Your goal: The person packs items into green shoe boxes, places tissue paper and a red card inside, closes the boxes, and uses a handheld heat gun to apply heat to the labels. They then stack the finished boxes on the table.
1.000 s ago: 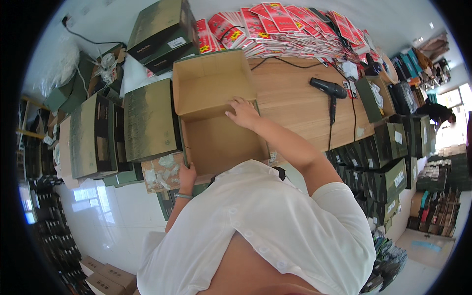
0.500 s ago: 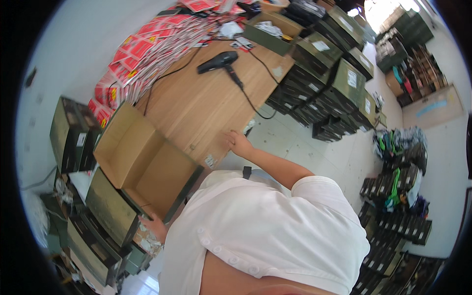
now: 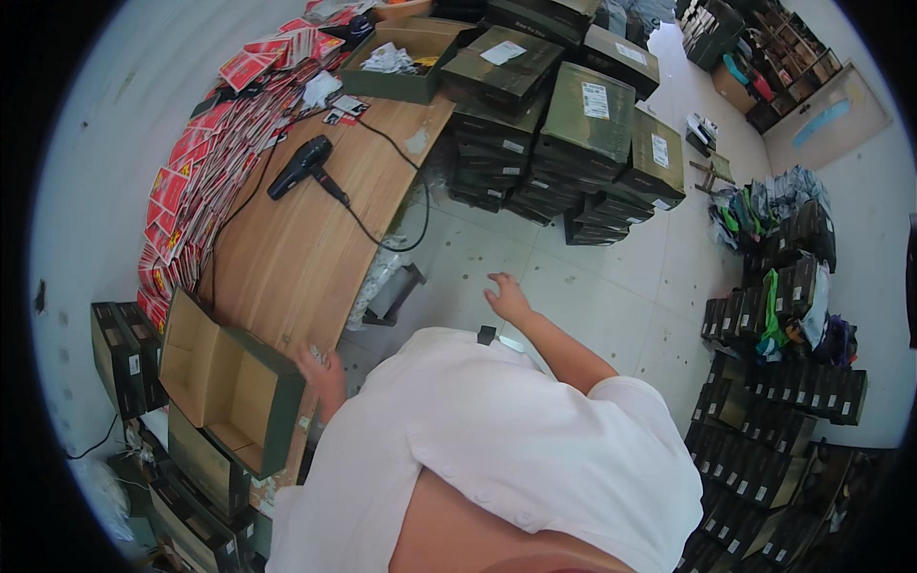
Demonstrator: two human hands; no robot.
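My left hand (image 3: 323,374) is at the near edge of the wooden table (image 3: 287,258), fingers apart and nothing seen in them. Beside it stands an open shoebox (image 3: 279,413), green outside and brown inside, its lid folded back and its inside bare. My right hand (image 3: 508,298) hangs out over the floor, to the right of the table, with fingers apart and holding nothing. Farther up the tabletop lies a black hair dryer (image 3: 308,166), away from both hands, its cord looping over the right edge.
Red-and-white printed cards (image 3: 181,196) are heaped along the wall. A green box (image 3: 396,81) of small items sits at the table's far end. Stacked dark shoeboxes (image 3: 583,119) stand beyond. A grey stool (image 3: 394,294) is under the table edge. More boxes (image 3: 764,411) line the right side.
My view has swung right. My left hand has gone from the shoebox's near lower side up to the table edge. My right hand has left the table edge and is over the floor.
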